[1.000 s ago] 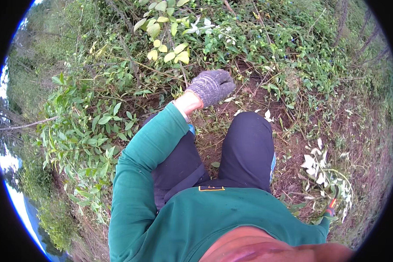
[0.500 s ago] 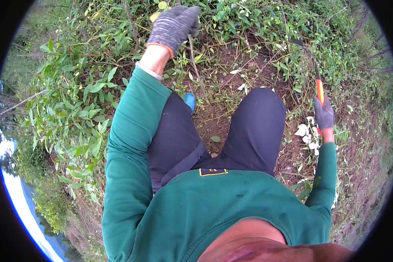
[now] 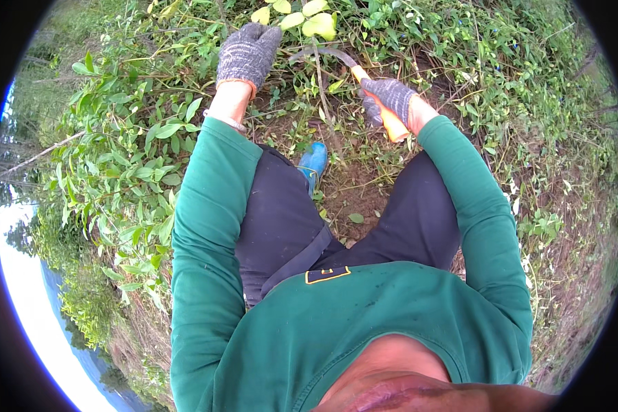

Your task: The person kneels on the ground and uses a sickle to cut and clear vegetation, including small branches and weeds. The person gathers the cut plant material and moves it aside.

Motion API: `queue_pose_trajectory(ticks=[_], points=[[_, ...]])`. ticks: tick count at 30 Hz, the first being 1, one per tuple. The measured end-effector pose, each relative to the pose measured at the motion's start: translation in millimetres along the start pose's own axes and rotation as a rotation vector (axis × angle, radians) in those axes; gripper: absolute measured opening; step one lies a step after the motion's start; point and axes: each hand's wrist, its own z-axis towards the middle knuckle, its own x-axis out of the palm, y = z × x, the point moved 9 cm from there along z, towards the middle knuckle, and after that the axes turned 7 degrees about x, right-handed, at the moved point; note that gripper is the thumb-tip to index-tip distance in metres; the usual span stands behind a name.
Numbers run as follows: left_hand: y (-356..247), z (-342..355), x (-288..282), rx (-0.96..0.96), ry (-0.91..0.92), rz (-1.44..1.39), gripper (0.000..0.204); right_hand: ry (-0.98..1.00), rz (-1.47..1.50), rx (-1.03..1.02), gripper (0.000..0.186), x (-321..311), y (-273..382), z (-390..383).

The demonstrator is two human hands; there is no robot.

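My right hand [image 3: 390,101], in a grey knit glove, is wrapped round the orange and yellow handle of a sickle [image 3: 359,72]. The curved dark blade points left, by a thin upright stem [image 3: 318,75] with yellow-green leaves [image 3: 318,25] near its top. My left hand [image 3: 249,53], gloved the same way with an orange cuff, is closed at the edge of the weeds, left of the blade tip. Whatever its fingers hold, if anything, is hidden.
Dense leafy weeds [image 3: 151,144] stand to the left and ahead. Bare brown soil [image 3: 353,199] shows between my knees, with a blue boot [image 3: 314,161] on it. A dry bare branch [image 3: 41,156] sticks out at far left. Cut plant litter [image 3: 563,192] covers the ground at right.
My right hand has swung the sickle from the far right in to the middle, by the stem. My left hand has moved slightly left and nearer to me.
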Motion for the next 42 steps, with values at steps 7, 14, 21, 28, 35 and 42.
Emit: queue_pose_trajectory(ticks=[7, 14, 21, 28, 35, 42], points=[[19, 1, 1, -0.103, 0.078, 0.099, 0.041, 0.200, 0.145, -0.032, 0.025, 26, 7, -47], [-17, -24, 19, 0.052, 0.292, 0.183, 0.032, 0.271, 0.214, -0.109, 0.024, 34, 17, -61], [-120, -70, 16, 0.724, 0.144, 0.368, 0.045, 0.310, 0.234, -0.167, 0.019, 32, 25, -74], [-124, -93, 39, 0.882, 0.247, 0.479, 0.037, 0.277, 0.221, -0.199, 0.019, 33, 25, -76], [-132, -103, 35, 1.016, 0.227, 0.517, 0.028, 0.264, 0.175, -0.235, 0.023, 32, 27, -75], [-157, -99, -1, 1.004, 0.016, 0.312, 0.038, -0.030, 0.093, -0.373, 0.016, 10, 38, -63]])
